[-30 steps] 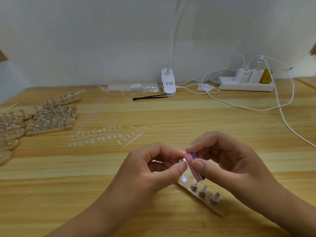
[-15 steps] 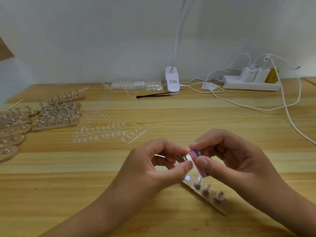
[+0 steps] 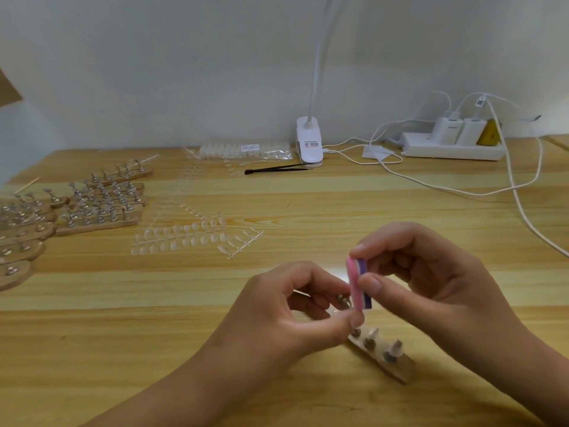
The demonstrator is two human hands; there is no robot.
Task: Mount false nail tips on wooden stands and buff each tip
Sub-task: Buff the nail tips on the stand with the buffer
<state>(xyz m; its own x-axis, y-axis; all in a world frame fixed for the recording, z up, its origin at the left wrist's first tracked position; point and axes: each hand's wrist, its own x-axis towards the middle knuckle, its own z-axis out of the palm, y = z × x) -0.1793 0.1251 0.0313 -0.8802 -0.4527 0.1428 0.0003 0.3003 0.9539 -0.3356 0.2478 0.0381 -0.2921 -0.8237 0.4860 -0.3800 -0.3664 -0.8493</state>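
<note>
**Right hand.** The right hand (image 3: 431,282) enters from the lower right, with the forearm angled up and to the left. The thumb lies across the near face of the buffer block (image 3: 358,283) and the index finger curls over its top end, so the hand pinches the block between them. The remaining fingers are curled loosely behind. The block is pink on its left face and purple on its right, and it stands nearly upright above the table (image 3: 308,211).

**Left hand.** The left hand (image 3: 286,309) enters from the lower left, back of the hand toward the camera. Thumb and index finger curl toward each other and pinch a small metal peg (image 3: 343,300) just beside the pink face of the block. It cannot be told whether a clear tip sits on this peg.

**Work stand.** The wooden stand (image 3: 397,365) lies on the table below both hands, running diagonally toward the lower right. Three pegs stand on its exposed part. Its upper end is hidden behind the left thumb.

**Supplies.** Strips of clear nail tips (image 3: 191,238) lie left of centre. More wooden stands (image 3: 101,208) are grouped at the far left.
</note>
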